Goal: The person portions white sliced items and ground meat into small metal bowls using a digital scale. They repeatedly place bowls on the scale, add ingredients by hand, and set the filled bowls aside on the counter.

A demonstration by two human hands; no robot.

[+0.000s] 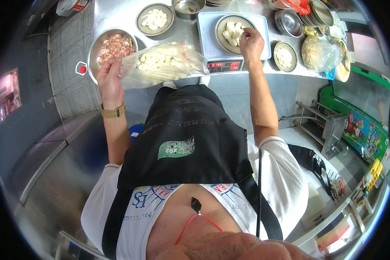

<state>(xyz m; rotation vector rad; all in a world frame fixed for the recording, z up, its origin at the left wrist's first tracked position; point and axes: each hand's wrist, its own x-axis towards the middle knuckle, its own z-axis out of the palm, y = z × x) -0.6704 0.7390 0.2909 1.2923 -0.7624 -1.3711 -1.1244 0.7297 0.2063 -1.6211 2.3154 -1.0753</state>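
My left hand [110, 79] grips the open edge of a clear plastic bag [130, 73] holding many pale white food chunks [159, 61]. The bag lies across the front edge of the steel table. Over the right side of a round rimmed plate [219, 39], my right hand [253, 44] has its fingers bunched against a pile of white chunks [233, 32]. Whether a chunk is between those fingertips is hidden. The plate rests on a digital scale [203, 39] with lit red digits. Beside my left hand stands a steel bowl [92, 53] of minced meat [116, 47].
Another plate [143, 29] of white pieces sits behind the bag, near a steel pot [188, 7]. Right of the scale are a small plate [276, 65] with white slices, stacked steel bowls [288, 23], stacked plates [320, 13] and a tied bag of food [317, 53].
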